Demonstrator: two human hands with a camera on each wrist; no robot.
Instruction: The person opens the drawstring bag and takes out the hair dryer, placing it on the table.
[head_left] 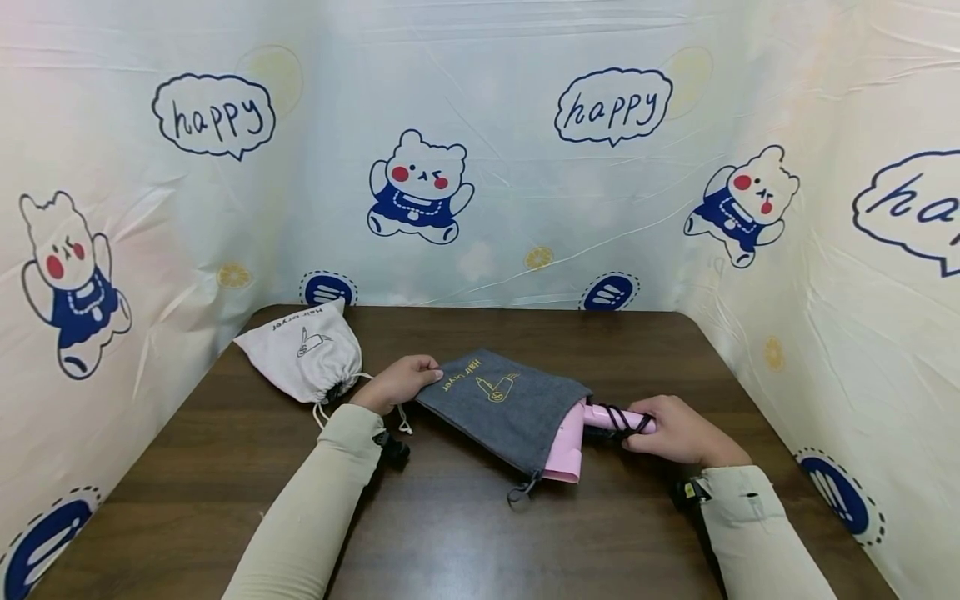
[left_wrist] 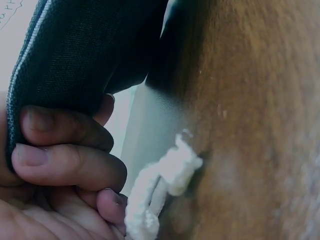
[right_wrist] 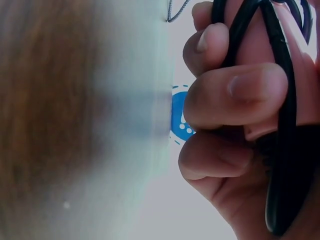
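Centre: my left hand (head_left: 397,385) pinched grey fabric drawstring pouch (head_left: 487,408) by corner | right of centre: my right hand (head_left: 678,431) gripped pink plastic hair dryer (head_left: 566,450) by handle, thin black cord (right_wrist: 288,100) wrapped round, body part-inside pouch | taut cloth, straight handle seemed best

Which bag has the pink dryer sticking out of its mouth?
The gray bag, held by the left hand; the white bag, farther left, shows nothing pink.

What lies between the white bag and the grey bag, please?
In the head view, the left hand lies between them, gripping the grey bag, with a white drawstring nearby.
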